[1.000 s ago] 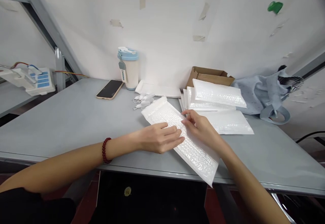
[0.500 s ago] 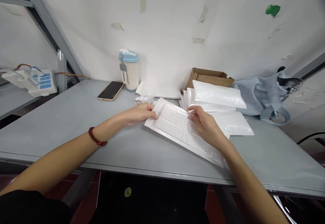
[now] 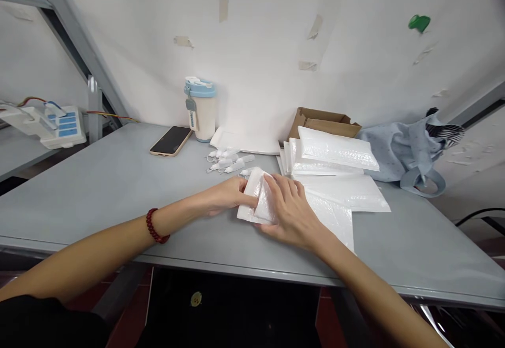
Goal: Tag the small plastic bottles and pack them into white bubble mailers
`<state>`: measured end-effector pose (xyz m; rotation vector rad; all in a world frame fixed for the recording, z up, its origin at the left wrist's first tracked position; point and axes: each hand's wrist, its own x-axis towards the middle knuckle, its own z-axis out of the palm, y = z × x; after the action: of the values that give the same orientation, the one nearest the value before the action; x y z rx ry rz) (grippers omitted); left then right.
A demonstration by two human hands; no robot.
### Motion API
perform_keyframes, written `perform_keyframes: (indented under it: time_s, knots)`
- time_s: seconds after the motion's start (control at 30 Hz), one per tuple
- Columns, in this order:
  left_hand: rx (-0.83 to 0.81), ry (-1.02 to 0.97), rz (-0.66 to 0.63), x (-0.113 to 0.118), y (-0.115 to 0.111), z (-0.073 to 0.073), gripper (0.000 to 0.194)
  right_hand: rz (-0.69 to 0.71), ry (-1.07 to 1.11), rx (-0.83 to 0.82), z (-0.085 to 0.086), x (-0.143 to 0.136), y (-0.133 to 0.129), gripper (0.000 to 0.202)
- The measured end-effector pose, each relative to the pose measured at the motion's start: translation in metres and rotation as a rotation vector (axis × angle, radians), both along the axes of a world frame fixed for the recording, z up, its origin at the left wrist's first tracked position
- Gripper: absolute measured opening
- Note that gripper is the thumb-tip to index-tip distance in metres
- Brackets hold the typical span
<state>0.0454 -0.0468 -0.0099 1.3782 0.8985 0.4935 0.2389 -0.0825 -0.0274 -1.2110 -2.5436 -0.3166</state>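
Observation:
A white bubble mailer [image 3: 248,213] is held between my two hands above the grey table [image 3: 189,232]. My left hand [image 3: 231,196] pinches its left end, thumb on top. My right hand [image 3: 290,208] wraps over its right part, fingers curled around the edge, and the mailer looks folded or doubled there. Beyond the right hand lies another stretch of white bubble wrap [image 3: 333,219]; whether it belongs to the same mailer I cannot tell. Several small white bottle-like pieces [image 3: 229,163] with thin loops lie just behind my left hand.
A pile of white bubble mailers [image 3: 337,148] sits at the right back, before an open cardboard box [image 3: 325,119]. A light blue cloth bag [image 3: 398,145] is farther right. Along the back stand a tumbler [image 3: 203,111], a phone [image 3: 171,141] and a flat white packet [image 3: 244,141].
My right hand has turned over and closed around the mailer, which shows much shorter now. Both hands have come slightly lower, uncovering the small white pieces behind.

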Motion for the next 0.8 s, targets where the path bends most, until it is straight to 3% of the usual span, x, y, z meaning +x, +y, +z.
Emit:
perform_keyframes:
  time_s: [0.13, 0.33, 0.47, 0.57, 0.7, 0.8]
  knots:
    - [0.083, 0.043, -0.024, 0.002, -0.001, -0.005, 0.02, 0.03, 0.028, -0.016, 0.004, 0.0, -0.001, 0.08]
    - [0.246, 0.231, 0.002, -0.005, 0.007, 0.001, 0.003, -0.007, 0.069, -0.027, 0.008, 0.003, -0.001, 0.07]
    - [0.319, 0.295, -0.022, -0.017, 0.021, 0.006, 0.015, -0.08, 0.123, -0.085, 0.011, 0.006, 0.001, 0.058]
    - [0.434, 0.35, 0.154, -0.032, 0.04, 0.005, 0.031, -0.123, 0.145, -0.166, 0.014, 0.007, 0.001, 0.05]
    - [0.897, 0.629, 0.535, -0.058, 0.07, -0.004, 0.027, -0.143, 0.167, -0.259, 0.019, 0.005, -0.002, 0.046]
    - [0.938, 0.759, 0.531, -0.073, 0.087, -0.013, 0.032, -0.157, 0.171, -0.283, 0.021, 0.004, -0.003, 0.044]
